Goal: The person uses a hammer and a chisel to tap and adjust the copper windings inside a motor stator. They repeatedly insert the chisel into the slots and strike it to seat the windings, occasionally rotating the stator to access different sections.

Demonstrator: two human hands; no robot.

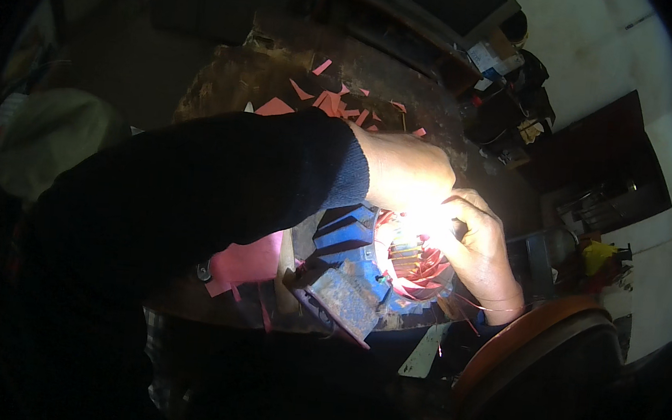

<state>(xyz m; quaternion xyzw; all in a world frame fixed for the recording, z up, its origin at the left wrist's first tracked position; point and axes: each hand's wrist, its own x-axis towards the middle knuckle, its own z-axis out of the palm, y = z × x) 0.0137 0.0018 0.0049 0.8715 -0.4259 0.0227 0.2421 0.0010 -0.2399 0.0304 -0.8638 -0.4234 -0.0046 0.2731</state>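
Two hands meet at the open end of a blue motor

The left grip [412, 169] reaches across from the left, bent down at the far edge of the motor's opening; its fingertips are lost in glare, so I cannot tell how far it is open or whether it has hold of anything. The right grip [481, 245] is on the right of the opening, fingers curled inward; the same glare hides what, if anything, is between them.

The finned blue motor [349, 246] lies on the bench [224, 79], just beneath both grips, its round opening turned right. Reddish loops [425, 286] fan round the near part of the opening, with slots showing inside. Thin wires [488, 308] trail loose to the right, and a worn box [345, 299] sits on the motor's near side.

Judging by this, the work is partway: loops are in place near, while loose wires remain to be dealt with. The far part is too bright to judge.

Pink scraps [329, 102] lie at the far side of the bench, a larger pink sheet [246, 264] left of the motor. Near right is an orange-rimmed round thing [536, 320]; a screen [451, 6] stands far off.
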